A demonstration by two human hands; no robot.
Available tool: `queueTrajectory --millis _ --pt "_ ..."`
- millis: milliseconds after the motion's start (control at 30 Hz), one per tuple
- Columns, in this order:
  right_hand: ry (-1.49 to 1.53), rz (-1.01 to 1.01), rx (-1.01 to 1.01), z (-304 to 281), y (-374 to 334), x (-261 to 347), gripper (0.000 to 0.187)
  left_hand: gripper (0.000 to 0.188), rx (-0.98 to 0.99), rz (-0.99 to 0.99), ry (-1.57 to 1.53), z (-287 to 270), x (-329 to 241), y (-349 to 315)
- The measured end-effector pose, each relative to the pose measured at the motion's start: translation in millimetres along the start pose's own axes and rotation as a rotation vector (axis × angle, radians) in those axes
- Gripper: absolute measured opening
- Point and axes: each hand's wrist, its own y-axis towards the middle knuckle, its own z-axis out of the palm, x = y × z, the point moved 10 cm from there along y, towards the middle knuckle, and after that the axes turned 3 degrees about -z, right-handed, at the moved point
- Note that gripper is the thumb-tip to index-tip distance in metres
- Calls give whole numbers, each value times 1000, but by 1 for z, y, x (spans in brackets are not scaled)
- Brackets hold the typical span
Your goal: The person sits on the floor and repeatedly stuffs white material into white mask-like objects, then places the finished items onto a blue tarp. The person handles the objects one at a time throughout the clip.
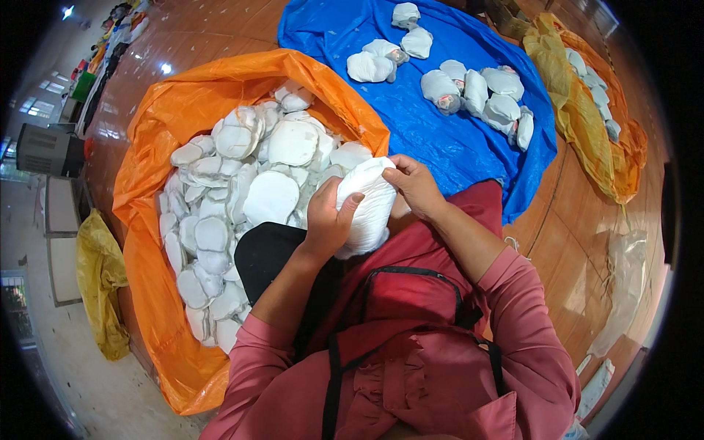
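Both hands are busy with one white padded piece [365, 213], which stands tilted above the lap, between the orange sack and the right forearm. The left hand [328, 214] clasps its left side, with the thumb laid on the near face and the fingers mostly hidden behind; probably this hand bears most of the weight. The right hand [414, 187] pinches the upper right edge between thumb and bent fingers, perhaps because such a soft edge needs a fine grip. (Whether the piece is one thick pad or several layers, I cannot tell.)

At the left, the orange sack [141, 293] lies wide open beside the person's legs, and its edge is spread outward, I suppose so that the many white pads [271, 198] inside are easy to reach. They lie heaped, at many angles.

Ahead and to the right, a blue sheet [407, 121] is spread on the tiled floor [565, 242], and it seems to keep the white bundles [502, 110] off the tiles. These sit in loose groups, some with small reddish patches. The red apron [411, 297] covers the lap, maybe to protect the clothes.
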Motion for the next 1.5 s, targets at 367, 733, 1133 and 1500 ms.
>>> queueTrajectory --millis 367,733,1133,1500 --pt "-263 -108 42 8 -7 -14 6 22 -14 23 104 14 12 -12" --pt "-600 -494 93 25 -21 20 9 25 16 -117 155 20 31 -13" --pt "-300 -160 96 14 -11 19 19 25 -49 21 16 -8 18 3" --pt "-656 -440 228 33 -23 42 12 18 112 -75 166 0 25 4"
